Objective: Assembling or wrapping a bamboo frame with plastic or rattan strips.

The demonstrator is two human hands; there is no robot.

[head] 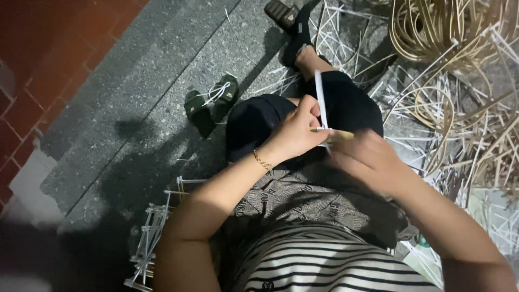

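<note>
My left hand (294, 132) is closed around a thin white strip (320, 97) that stands upright over my lap. My right hand (367, 159) is blurred and grips a short yellowish stick-like tool (332, 132) lying across the base of the strip. The two hands touch each other above my dark-clothed knees (259, 121). A thin gold bracelet (262, 160) circles my left wrist.
Loose white strips (432, 108) cover the floor at right. Coils of tan cane (448, 27) lie at top right. A pair of dark sandals (211, 103) sits on the grey paving, another (284, 13) farther off. A small frame of white sticks (154, 227) lies at lower left.
</note>
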